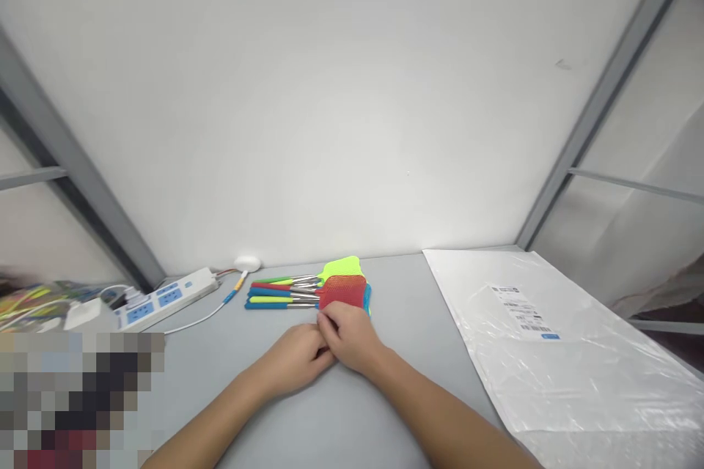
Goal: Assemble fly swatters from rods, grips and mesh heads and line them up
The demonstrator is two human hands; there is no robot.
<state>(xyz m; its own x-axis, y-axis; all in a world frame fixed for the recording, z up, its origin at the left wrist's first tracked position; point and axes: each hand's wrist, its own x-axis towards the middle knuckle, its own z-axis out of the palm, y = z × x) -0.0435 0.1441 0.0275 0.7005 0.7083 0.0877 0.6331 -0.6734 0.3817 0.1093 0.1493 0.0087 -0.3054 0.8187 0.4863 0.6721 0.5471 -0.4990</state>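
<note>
Several fly swatters lie in an overlapping pile on the grey table, their handles to the left and heads to the right. A red fly swatter (344, 289) is on top, with a yellow-green fly swatter (342, 265) showing behind it and blue edges beneath. My right hand (350, 338) rests against the near edge of the red head, partly covering it, with its fingers curled. Just in front of the pile, my left hand (295, 359) is also curled and meets the right at the fingertips. I see nothing held in either hand.
On the left stands a white power strip (170, 297) with plugs and a white cable (206, 316). A labelled white plastic-wrapped package (528, 352) covers the right side of the table (407, 337). Behind is a white wall panel with grey frame posts.
</note>
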